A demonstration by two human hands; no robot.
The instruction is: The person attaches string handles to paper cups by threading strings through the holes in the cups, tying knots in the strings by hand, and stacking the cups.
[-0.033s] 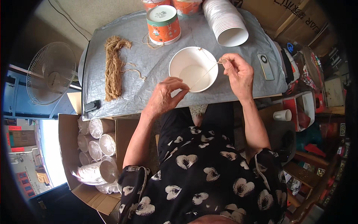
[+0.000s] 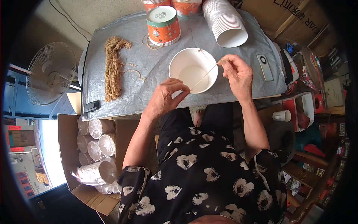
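Observation:
A white paper bucket [image 2: 179,63] stands mouth up in front of me, near the table's front edge. A thin tan string [image 2: 204,77] runs taut at a slant across its mouth. My left hand [image 2: 166,96] pinches the string's lower end at the near rim. My right hand [image 2: 236,74] pinches the upper end just beyond the right rim. At the bucket's far rim, a small knot of string [image 2: 200,50] shows, with a loose strand hanging inside. To the left lies a bundle of tan strings [image 2: 112,71] with a few strands straying out.
Behind the bucket stands an upside-down orange bucket [image 2: 163,31] with a string handle. A stack of white buckets [image 2: 228,28] lies at the back right. A phone [image 2: 265,67] lies on the right. An open carton [image 2: 67,149] of wrapped cups sits at lower left, below a fan [image 2: 52,72].
The loose strand at the far rim has dropped from an arc toward my right hand to a shorter hang inside the bucket. My hands have barely shifted.

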